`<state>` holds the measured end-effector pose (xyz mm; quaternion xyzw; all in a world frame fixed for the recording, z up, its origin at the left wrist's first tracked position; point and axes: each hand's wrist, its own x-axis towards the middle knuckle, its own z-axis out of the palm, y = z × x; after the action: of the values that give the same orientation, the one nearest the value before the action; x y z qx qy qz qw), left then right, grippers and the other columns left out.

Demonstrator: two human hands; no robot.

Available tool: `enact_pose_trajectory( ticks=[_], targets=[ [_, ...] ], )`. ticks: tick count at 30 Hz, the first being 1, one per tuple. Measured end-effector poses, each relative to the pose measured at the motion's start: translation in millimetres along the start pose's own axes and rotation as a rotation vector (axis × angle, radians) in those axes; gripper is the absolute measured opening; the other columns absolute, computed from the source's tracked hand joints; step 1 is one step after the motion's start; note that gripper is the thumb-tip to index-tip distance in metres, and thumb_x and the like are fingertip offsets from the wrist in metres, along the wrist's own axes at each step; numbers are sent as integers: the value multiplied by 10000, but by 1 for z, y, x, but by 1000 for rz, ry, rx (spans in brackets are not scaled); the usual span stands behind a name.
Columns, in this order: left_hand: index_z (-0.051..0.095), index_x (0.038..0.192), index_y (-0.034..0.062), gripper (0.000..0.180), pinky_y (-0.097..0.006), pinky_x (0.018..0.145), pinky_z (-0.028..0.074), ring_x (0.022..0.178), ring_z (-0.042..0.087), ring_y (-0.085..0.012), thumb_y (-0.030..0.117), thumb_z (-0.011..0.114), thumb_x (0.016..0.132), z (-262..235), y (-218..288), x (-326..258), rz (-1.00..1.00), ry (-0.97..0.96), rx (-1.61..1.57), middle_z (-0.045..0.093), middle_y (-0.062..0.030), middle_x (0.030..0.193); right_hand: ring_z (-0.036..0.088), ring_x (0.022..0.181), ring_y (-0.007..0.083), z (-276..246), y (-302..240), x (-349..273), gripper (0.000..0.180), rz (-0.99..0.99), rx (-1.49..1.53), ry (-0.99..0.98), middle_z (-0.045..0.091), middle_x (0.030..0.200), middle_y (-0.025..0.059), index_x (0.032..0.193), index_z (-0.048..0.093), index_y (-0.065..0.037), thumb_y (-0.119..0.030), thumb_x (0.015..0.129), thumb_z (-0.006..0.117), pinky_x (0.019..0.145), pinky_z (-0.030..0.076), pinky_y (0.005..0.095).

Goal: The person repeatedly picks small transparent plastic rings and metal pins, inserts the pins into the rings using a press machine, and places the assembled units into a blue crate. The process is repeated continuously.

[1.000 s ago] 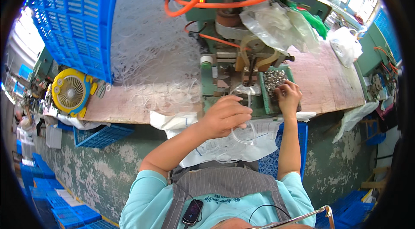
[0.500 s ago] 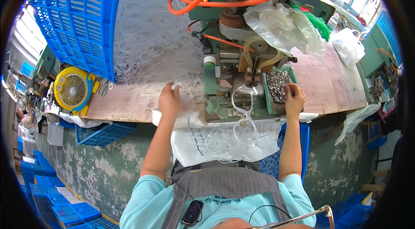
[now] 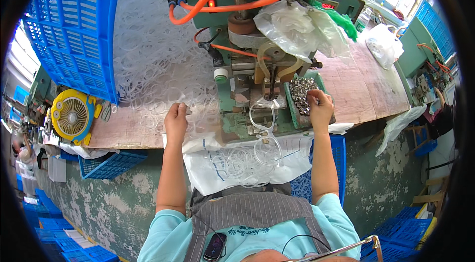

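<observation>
- transparent double-ring frame (image 3: 268, 132): upper ring at the lower tooling of the green press (image 3: 240, 39), lower ring out past the bench's front edge, above the white sheet (image 3: 198, 169). both hands off it, one to each side.
- green tray (image 3: 291, 106) just right of the tooling, heaped with small shiny metal pieces (image 3: 300, 95); low walls, open on top.
- right hand (image 3: 321, 112) over the tray's right side, fingers bent down to the pieces, tips drawn close together. cannot tell whether a piece is pinched.
- left hand (image 3: 176, 123) at the near fringe of the transparent ring pile (image 3: 158, 59); thumb and forefinger narrow, nearly meeting. cannot tell whether a ring is between them.
- room: left hand well apart from the press, gap between it and the frame. right hand tighter, tray walls close about the fingers.
- bench (image 3: 358, 89): front edge passes under both forearms; pinkish wood runs on right of the tray.
- pile bounded left by the tall blue crate (image 3: 74, 29); yellow fan (image 3: 71, 116) near the bench's left front edge.
</observation>
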<state>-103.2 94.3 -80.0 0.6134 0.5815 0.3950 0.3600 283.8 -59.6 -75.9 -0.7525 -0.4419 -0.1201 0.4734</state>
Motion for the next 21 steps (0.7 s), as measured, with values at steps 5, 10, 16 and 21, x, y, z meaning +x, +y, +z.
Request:
enact_pose_trajectory(
  ticks=[5,10,16,21],
  targets=[
    [563,1001,43,123,-249,572,444,598,554,-118,143,593,937,-2,28,-3,105,90,-43,623,-71,767,606,824,197,2,-40,1,135,121,350,-75,685,811,49,879,714,-75,-12,761,696,758,482,318],
    [524,1093,9,209,-264,548,451,614,567,-125,18,549,886,9,71,-26,445,241,-295,649,-85,824,593,801,194,-7,-85,0,131,47,449,-134,659,831,65,888,684,-34,17,768,670,744,478,306],
    [639,1015,41,220,-345,701,489,749,628,-248,29,595,800,34,118,-64,1188,186,-48,680,-107,901,597,757,173,-13,-123,-12,267,17,610,-178,653,862,79,1001,617,-19,29,750,695,726,480,294],
    [664,995,78,209,-430,859,474,876,631,-248,66,664,786,49,136,-76,1320,-200,-59,677,-73,1004,586,759,155,-12,-133,-15,350,136,617,-208,648,841,70,1055,571,-11,28,736,711,748,466,291]
  ],
)
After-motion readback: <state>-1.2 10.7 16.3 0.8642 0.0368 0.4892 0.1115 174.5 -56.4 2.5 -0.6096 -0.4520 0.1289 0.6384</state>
